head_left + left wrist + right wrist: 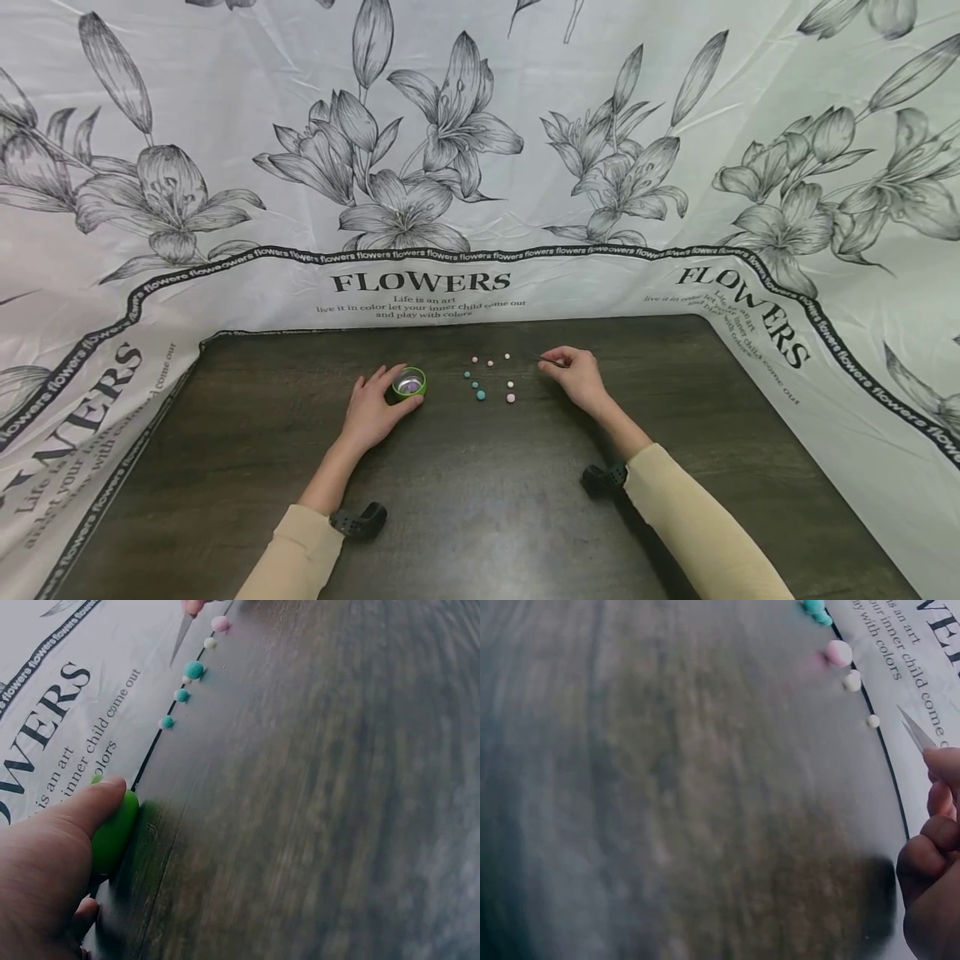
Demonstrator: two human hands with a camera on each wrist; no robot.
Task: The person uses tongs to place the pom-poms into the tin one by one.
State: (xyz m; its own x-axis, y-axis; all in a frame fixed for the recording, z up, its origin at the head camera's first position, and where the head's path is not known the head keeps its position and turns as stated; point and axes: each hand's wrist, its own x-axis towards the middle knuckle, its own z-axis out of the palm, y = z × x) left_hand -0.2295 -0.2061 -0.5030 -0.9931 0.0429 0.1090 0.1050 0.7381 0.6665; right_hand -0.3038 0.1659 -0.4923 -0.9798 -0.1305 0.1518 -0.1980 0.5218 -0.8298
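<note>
My left hand (372, 412) grips a small round green container (423, 386), thumb and fingers curled about its sides. Its inside looks metallic, with something purplish at the bottom. In the left wrist view the thumb presses on the green wall (114, 838). To the right, my right hand (581, 383) pinches slim pointed tweezers (919, 735), their tips aimed left with nothing between them. Between the hands lie small balls: three teal ones, the largest teal ball (481, 395) nearest me, and several pale ones, among them a pink ball (511, 398) and a white ball (507, 356).
All of this is on a dark wood-grain table (465, 492). A white cloth (570, 287) printed with flowers and lettering stands around its back and sides. Dark bands, the left band (360, 522) and the right band (602, 480), sit at the wrists.
</note>
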